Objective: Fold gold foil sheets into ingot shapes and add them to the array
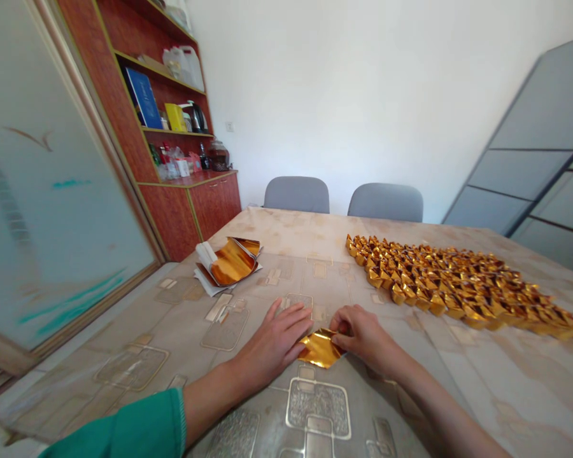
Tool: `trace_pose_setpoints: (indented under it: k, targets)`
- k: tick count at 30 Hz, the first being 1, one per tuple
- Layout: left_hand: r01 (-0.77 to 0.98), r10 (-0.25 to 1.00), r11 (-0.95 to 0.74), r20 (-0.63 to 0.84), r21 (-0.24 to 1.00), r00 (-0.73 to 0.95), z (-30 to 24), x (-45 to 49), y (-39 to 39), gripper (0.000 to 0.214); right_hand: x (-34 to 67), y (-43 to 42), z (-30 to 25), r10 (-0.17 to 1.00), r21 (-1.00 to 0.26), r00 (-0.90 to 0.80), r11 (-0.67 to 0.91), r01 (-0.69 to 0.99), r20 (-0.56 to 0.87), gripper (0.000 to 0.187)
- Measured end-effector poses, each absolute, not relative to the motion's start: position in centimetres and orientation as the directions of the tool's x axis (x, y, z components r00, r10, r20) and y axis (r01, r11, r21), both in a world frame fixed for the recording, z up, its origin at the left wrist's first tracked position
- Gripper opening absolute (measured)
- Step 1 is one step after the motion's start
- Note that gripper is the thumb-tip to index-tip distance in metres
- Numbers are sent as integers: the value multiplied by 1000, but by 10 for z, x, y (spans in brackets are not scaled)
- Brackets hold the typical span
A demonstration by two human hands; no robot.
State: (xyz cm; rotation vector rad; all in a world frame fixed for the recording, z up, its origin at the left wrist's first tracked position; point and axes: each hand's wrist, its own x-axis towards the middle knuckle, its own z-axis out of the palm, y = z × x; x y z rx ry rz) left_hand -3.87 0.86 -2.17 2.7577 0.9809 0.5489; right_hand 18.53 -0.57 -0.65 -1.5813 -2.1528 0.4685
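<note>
A partly folded sheet of gold foil paper (321,348) lies on the table in front of me. My left hand (282,334) rests beside its left edge with the fingers stretched out, the thumb touching the foil. At the right edge, my right hand (361,336) is closed, pinching the paper between thumb and fingers. A loose stack of gold foil sheets (233,262) with white paper backing sits farther off to the left. Rows of folded gold paper ingots (439,280) spread across the right side of the table.
A patterned covering lies over the table (286,235). Beyond the far edge stand two grey chairs (297,194) (386,201). A reddish wooden cabinet (214,207) holding bottles and a kettle is at the left, near a frosted sliding door (57,191). Grey panels (530,127) stand at the right.
</note>
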Motion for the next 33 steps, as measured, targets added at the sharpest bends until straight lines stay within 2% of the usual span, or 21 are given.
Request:
trace_pose_setpoints:
  k: [3,7,9,12,15,18,20,23,26,33]
  targets:
    - [560,631,-775,323,292,706,-20,-38,8,32,184,-9,-4,942,-555,-288,334,762,172,19]
    - [522,632,-774,391,358,669,-16,-38,9,19,183,-14,4,873,-573,-372,487,659,315,19]
    - [500,624,-781,456,374,635,-15,-37,9,9,184,-19,11,812,-521,-428,583,623,397,17]
    - [474,555,-827,569,301,607,-16,-35,8,17,188,-27,19,719,-386,-527,691,610,454,16]
    - [478,446,-871,590,113,673,-19,-30,4,23,192,-33,17,704,-291,-582,704,648,408,13]
    - [471,394,-882,516,-21,761,-21,-28,-2,25,194,-36,9,707,-264,-631,706,657,318,11]
    - [456,404,-890,465,0,788,-20,-30,-5,24,193,-37,4,707,-290,-660,707,645,254,14]
    - [414,437,-898,396,146,808,-16,-38,-9,16,192,-38,2,735,-362,-660,665,653,159,15]
    - [386,447,-893,369,230,815,-13,-47,-11,19,191,-40,6,764,-420,-638,613,669,99,13]
    - [350,401,-915,335,202,853,-12,-52,-9,25,193,-33,6,810,-559,-577,528,640,104,11]
